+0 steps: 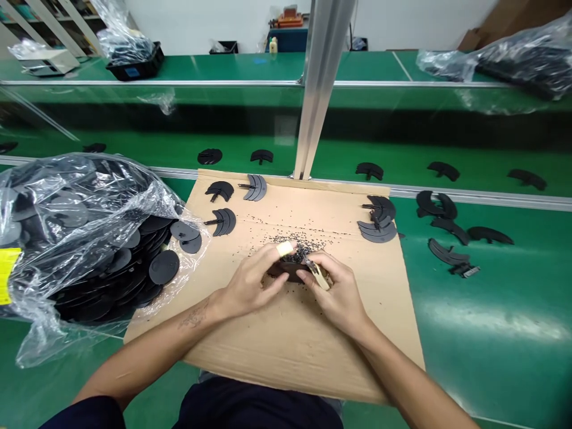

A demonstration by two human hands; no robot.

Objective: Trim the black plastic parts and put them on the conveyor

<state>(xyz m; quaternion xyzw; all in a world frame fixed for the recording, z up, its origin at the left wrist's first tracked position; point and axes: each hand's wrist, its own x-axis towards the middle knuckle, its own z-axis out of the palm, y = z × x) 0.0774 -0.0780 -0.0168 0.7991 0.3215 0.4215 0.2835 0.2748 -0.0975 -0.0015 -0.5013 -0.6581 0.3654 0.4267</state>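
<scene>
My left hand (252,280) is closed around a dark flat plastic piece (286,271) held over the cardboard sheet (286,339); a yellow band wraps one fingertip. My right hand (337,295) grips a small tool with a pale handle (319,277), its tip against the same piece. Black shavings (304,241) lie scattered on the cardboard just beyond my fingers. Most of the piece is hidden under both hands.
A clear plastic bag of black round discs (84,238) lies open at the left. Stacks of fan-shaped black parts (378,217) sit on the cardboard's far corners, and more lie on the green belt (491,298). A metal post (319,89) rises behind the cardboard.
</scene>
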